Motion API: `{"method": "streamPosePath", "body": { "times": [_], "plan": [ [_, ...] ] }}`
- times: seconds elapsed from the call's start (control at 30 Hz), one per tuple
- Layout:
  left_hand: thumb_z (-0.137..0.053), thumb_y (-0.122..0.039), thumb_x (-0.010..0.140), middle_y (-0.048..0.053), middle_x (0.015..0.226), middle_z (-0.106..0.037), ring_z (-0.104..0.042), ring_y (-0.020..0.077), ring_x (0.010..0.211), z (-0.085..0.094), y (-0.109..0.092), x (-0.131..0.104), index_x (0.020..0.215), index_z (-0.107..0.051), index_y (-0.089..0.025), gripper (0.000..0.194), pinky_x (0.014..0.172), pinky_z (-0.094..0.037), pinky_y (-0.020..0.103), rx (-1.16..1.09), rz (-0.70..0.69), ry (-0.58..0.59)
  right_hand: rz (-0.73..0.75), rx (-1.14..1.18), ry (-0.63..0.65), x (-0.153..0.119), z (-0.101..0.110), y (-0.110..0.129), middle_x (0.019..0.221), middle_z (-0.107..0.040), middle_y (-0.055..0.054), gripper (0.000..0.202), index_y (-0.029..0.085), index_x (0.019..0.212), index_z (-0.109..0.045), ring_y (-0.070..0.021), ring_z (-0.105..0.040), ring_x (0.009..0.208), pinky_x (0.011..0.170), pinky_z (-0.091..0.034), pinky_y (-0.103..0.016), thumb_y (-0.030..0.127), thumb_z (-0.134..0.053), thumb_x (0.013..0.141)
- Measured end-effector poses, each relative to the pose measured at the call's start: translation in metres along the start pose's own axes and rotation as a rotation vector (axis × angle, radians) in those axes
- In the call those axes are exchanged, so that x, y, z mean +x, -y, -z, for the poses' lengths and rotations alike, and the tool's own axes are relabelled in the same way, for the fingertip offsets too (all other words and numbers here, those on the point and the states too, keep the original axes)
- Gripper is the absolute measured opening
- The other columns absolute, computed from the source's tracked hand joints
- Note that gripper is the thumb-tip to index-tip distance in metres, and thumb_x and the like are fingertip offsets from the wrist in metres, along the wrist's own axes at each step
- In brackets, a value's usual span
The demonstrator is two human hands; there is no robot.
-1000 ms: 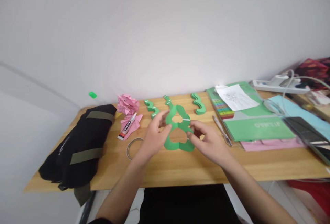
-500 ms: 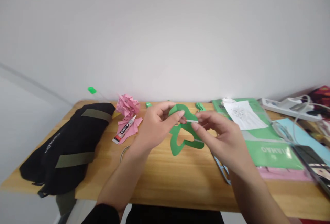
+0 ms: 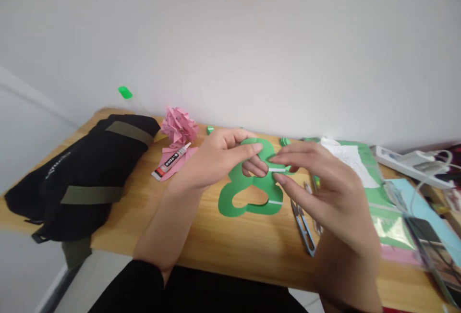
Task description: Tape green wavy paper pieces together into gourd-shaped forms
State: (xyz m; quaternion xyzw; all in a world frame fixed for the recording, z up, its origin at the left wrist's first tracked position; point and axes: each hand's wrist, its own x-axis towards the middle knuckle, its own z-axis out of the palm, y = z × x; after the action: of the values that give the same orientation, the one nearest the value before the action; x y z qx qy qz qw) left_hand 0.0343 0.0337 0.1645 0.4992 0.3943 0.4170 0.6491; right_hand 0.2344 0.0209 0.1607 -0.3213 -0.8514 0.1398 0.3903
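Observation:
A green paper cutout [image 3: 230, 199] with curvy loops and thin white strips hangs over the middle of the table. My left hand [image 3: 225, 157] pinches its upper part between thumb and fingers, with some fingertips showing through an opening. At its right edge is my right hand [image 3: 320, 183], thumb and index finger apart, their tips beside a white strip. Whether those fingertips touch the paper is hard to tell.
A black bag [image 3: 82, 174] lies left. Near it are a pink paper flower [image 3: 179, 126], a glue tube [image 3: 171, 160] and pink paper. Blue snips [image 3: 304, 231], a green packet [image 3: 392, 224], crumpled white paper [image 3: 351, 159], a power strip [image 3: 410, 165] and a phone [image 3: 435, 250] lie right.
My right thumb and index finger have spread apart. The green cutout now faces the camera more flatly and its lower loop shows wider. The view has shifted, revealing more of the snips.

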Motion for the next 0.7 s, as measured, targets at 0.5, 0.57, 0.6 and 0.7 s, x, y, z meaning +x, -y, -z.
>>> {"method": "streamPosePath", "body": {
  "times": [0.5,0.57,0.6,0.7],
  "plan": [
    [-0.059,-0.012,0.086,0.001,0.059,-0.072,-0.071,0.0151,0.055,-0.0038,-0.0054,-0.0077,0.068,-0.068,-0.015,0.020,0.049,-0.053,0.019,0.034,-0.079,-0.072,0.113,-0.197,-0.041,-0.0011,-0.0010,0.0063,0.110,-0.059,-0.005,0.022,0.027,0.093,-0.066,-0.0202,-0.063,0.098,0.077,-0.056,-0.039,0.009,-0.063,0.082],
    [-0.058,-0.013,0.087,0.000,0.059,-0.071,-0.071,0.0146,0.055,-0.0039,-0.0052,-0.0089,0.069,-0.068,-0.015,0.021,0.048,-0.052,0.018,0.029,-0.096,-0.085,0.111,-0.189,-0.033,-0.0010,-0.0005,0.0057,0.109,-0.060,-0.005,0.019,0.027,0.088,-0.065,-0.0200,-0.063,0.096,0.076,-0.056,-0.038,0.009,-0.064,0.082],
    [-0.058,-0.013,0.087,0.000,0.059,-0.071,-0.071,0.0145,0.055,-0.0039,-0.0051,-0.0094,0.069,-0.068,-0.015,0.021,0.048,-0.052,0.018,0.028,-0.105,-0.095,0.117,-0.183,-0.032,-0.0009,-0.0001,0.0052,0.108,-0.060,-0.005,0.019,0.027,0.088,-0.065,-0.0199,-0.063,0.096,0.076,-0.055,-0.038,0.009,-0.065,0.081],
    [-0.058,-0.014,0.087,0.000,0.059,-0.072,-0.071,0.0141,0.055,-0.0043,-0.0055,-0.0106,0.070,-0.069,-0.015,0.020,0.048,-0.052,0.017,0.017,-0.119,-0.106,0.137,-0.182,-0.037,-0.0006,0.0008,0.0044,0.107,-0.060,-0.005,0.024,0.027,0.096,-0.066,-0.0205,-0.063,0.097,0.078,-0.055,-0.038,0.009,-0.066,0.080]
  ]
}}
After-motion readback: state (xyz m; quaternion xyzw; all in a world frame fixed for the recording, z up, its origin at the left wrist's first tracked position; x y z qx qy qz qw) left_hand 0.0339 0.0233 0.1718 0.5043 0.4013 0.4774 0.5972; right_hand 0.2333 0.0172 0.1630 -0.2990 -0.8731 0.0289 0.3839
